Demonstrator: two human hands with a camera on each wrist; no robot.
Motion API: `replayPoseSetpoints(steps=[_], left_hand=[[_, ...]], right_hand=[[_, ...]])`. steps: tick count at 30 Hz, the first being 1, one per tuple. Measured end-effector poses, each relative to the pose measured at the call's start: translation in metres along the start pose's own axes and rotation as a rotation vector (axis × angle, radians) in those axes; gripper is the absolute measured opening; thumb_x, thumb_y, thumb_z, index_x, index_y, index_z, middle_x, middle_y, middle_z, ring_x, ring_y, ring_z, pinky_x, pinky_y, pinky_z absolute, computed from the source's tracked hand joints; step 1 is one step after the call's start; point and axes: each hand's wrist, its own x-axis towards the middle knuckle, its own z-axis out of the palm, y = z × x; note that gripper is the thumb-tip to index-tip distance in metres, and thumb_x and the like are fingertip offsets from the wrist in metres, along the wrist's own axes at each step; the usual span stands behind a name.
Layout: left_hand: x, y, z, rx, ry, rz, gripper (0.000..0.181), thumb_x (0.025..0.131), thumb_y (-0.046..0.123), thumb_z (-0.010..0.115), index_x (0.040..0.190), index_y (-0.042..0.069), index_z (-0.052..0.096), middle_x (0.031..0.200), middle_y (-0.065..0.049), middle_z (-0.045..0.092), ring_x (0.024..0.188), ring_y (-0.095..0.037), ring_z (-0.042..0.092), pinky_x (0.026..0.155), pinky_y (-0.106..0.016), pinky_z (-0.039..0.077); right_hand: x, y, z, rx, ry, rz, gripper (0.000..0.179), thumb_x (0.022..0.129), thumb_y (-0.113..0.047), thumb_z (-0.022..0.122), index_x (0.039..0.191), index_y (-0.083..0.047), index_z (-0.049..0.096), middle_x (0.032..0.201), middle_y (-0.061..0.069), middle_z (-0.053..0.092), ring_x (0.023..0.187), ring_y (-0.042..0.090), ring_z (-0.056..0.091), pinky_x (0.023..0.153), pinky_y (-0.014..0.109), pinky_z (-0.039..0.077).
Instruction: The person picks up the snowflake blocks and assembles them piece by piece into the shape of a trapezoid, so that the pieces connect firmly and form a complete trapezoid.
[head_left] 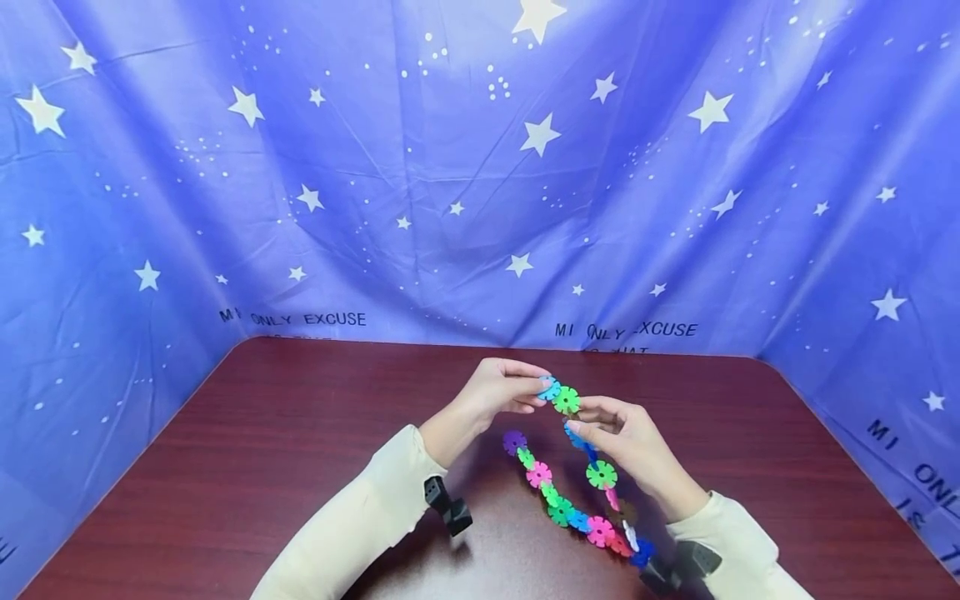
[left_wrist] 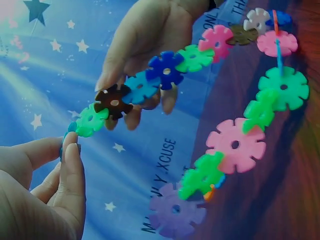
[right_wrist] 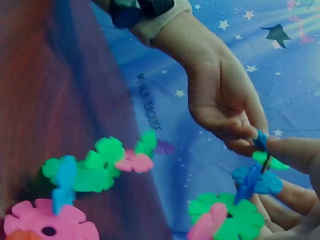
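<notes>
A chain of flower-shaped plastic discs (head_left: pixel 559 511), notched and linked edge to edge, bends in a loop between and below the hands. My left hand (head_left: pixel 498 390) pinches the light blue disc (head_left: pixel 550 388) at one end between thumb and fingertips. A green disc (head_left: pixel 567 400) joins onto it. My right hand (head_left: pixel 633 437) grips the chain just past that, at the brown disc (left_wrist: pixel 114 102), with its thumb on the near side. The other end, a purple disc (head_left: pixel 514 442), hangs apart from the left hand. Pink, blue, green, brown and white discs make up the stretch between.
A dark red-brown table (head_left: pixel 247 467) lies under the hands. Behind and on both sides hangs a blue curtain (head_left: pixel 450 167) with white stars and printed letters. Black wrist cameras (head_left: pixel 447 506) sit at the cream sleeves (head_left: pixel 337 525).
</notes>
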Motion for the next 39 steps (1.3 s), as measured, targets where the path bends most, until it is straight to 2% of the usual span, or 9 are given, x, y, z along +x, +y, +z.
replayPoseSetpoints(steps=[5, 9, 14, 18, 22, 26, 29, 32, 39], left_hand=[[0.0, -0.012, -0.006, -0.008, 0.025, 0.004, 0.024, 0.081, 0.008, 0.073, 0.103, -0.002, 0.071, 0.08, -0.012, 0.072, 0.06, -0.011, 0.066, 0.061, -0.028, 0.057], [-0.002, -0.017, -0.006, 0.004, 0.005, 0.035, 0.025, 0.081, 0.007, 0.072, 0.104, -0.003, 0.07, 0.085, -0.015, 0.072, 0.063, -0.014, 0.068, 0.062, -0.03, 0.057], [-0.006, -0.025, -0.001, -0.004, -0.01, 0.015, 0.025, 0.082, 0.004, 0.07, 0.105, -0.004, 0.069, 0.087, -0.016, 0.072, 0.062, -0.013, 0.067, 0.062, -0.029, 0.057], [-0.012, -0.033, -0.001, -0.004, -0.006, -0.001, 0.024, 0.082, 0.003, 0.07, 0.105, -0.005, 0.069, 0.087, -0.017, 0.071, 0.061, -0.011, 0.067, 0.061, -0.028, 0.057], [-0.018, -0.038, -0.001, -0.001, -0.014, -0.023, 0.024, 0.082, 0.003, 0.069, 0.105, -0.005, 0.068, 0.087, -0.017, 0.071, 0.061, -0.011, 0.067, 0.06, -0.028, 0.057], [-0.02, -0.044, 0.0, 0.005, -0.031, -0.046, 0.025, 0.083, 0.003, 0.068, 0.106, -0.006, 0.068, 0.088, -0.018, 0.071, 0.064, -0.013, 0.068, 0.06, -0.028, 0.057], [-0.02, -0.047, 0.002, 0.009, -0.041, -0.052, 0.025, 0.083, 0.003, 0.067, 0.107, -0.006, 0.067, 0.09, -0.018, 0.071, 0.065, -0.015, 0.069, 0.061, -0.028, 0.057], [-0.019, -0.048, 0.004, 0.002, -0.044, -0.062, 0.025, 0.083, 0.004, 0.068, 0.107, -0.005, 0.068, 0.089, -0.017, 0.071, 0.066, -0.016, 0.069, 0.061, -0.028, 0.057], [-0.017, -0.052, 0.009, -0.014, -0.036, -0.109, 0.024, 0.083, 0.007, 0.07, 0.105, -0.003, 0.069, 0.083, -0.013, 0.072, 0.064, -0.013, 0.068, 0.062, -0.028, 0.057]], right_hand=[[0.001, -0.001, 0.002, 0.112, 0.053, 0.074, 0.037, 0.086, -0.012, 0.068, 0.116, 0.008, 0.057, 0.092, 0.005, 0.07, 0.078, 0.008, 0.066, 0.063, 0.025, 0.054], [0.002, 0.001, 0.002, 0.288, 0.089, 0.136, 0.023, 0.089, -0.008, 0.063, 0.109, 0.002, 0.056, 0.086, -0.004, 0.068, 0.074, 0.005, 0.062, 0.063, 0.021, 0.053], [-0.005, 0.009, 0.017, 0.499, 0.13, 0.151, 0.01, 0.091, -0.002, 0.057, 0.101, -0.006, 0.054, 0.085, -0.005, 0.07, 0.074, 0.005, 0.063, 0.064, 0.022, 0.053], [-0.011, 0.015, 0.033, 0.558, 0.121, 0.151, 0.014, 0.092, -0.002, 0.055, 0.104, -0.006, 0.05, 0.088, -0.004, 0.07, 0.078, 0.009, 0.066, 0.067, 0.027, 0.055], [-0.013, 0.018, 0.038, 0.583, 0.067, 0.148, 0.018, 0.091, -0.002, 0.056, 0.107, -0.006, 0.047, 0.087, -0.004, 0.065, 0.077, 0.01, 0.065, 0.069, 0.035, 0.057], [-0.01, 0.02, 0.032, 0.578, 0.014, 0.143, 0.013, 0.091, -0.001, 0.054, 0.102, -0.007, 0.049, 0.086, -0.003, 0.064, 0.075, 0.008, 0.064, 0.066, 0.034, 0.057], [-0.007, 0.022, 0.026, 0.52, 0.027, 0.186, 0.003, 0.094, -0.008, 0.054, 0.095, -0.01, 0.054, 0.084, -0.005, 0.064, 0.075, 0.007, 0.062, 0.065, 0.028, 0.055], [-0.003, 0.023, 0.023, 0.442, 0.068, 0.204, 0.006, 0.094, -0.011, 0.055, 0.089, -0.01, 0.059, 0.082, -0.005, 0.063, 0.076, 0.008, 0.062, 0.069, 0.026, 0.054], [0.0, 0.027, 0.019, 0.307, 0.106, 0.12, 0.012, 0.089, -0.002, 0.059, 0.097, 0.008, 0.061, 0.079, -0.004, 0.062, 0.069, 0.01, 0.061, 0.068, 0.025, 0.053]])
